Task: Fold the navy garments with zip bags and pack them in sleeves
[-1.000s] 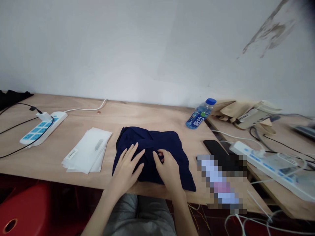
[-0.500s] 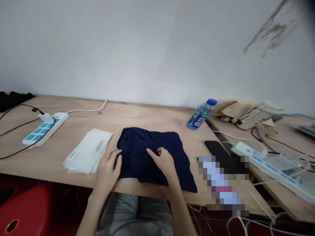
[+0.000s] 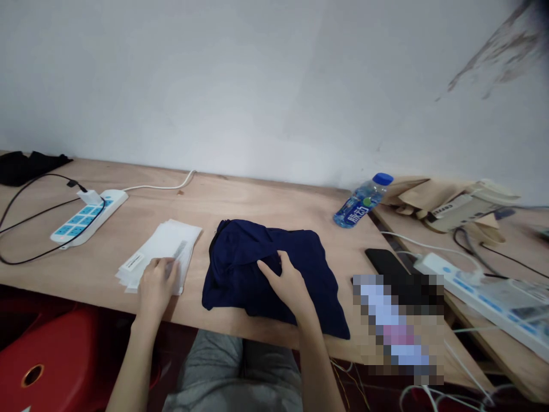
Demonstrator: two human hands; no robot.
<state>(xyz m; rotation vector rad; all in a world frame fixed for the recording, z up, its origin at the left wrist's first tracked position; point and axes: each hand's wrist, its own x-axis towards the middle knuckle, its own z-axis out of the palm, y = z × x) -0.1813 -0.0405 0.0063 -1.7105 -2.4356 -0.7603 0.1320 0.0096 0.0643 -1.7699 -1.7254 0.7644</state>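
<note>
1. Navy cloth garment (image 3: 266,280), folded into a loose, rumpled bundle, lay flat on the plywood table (image 3: 257,209), near the table's front edge and just beyond the person's lap
2. It looked light and soft, more likely to slump than hold a shape; the folded edges along its sides seemed the sensible place to take hold, with both hands, so the layers would not slide apart
3. The right hand (image 3: 288,289) lay on top of the garment, partly curled, with thumb and fingers spread around a fold; I could not tell whether it was pinching the cloth or only resting there
4. The left hand (image 3: 156,286) was off the garment, its fingers down on a stack of white plastic bags (image 3: 182,240); it touched them, but I could not tell whether it gripped them
5. Farther along the table sat a blue-capped water bottle (image 3: 363,201), a black smartphone (image 3: 383,260) and, well to the left, a white power strip (image 3: 88,217)
</note>
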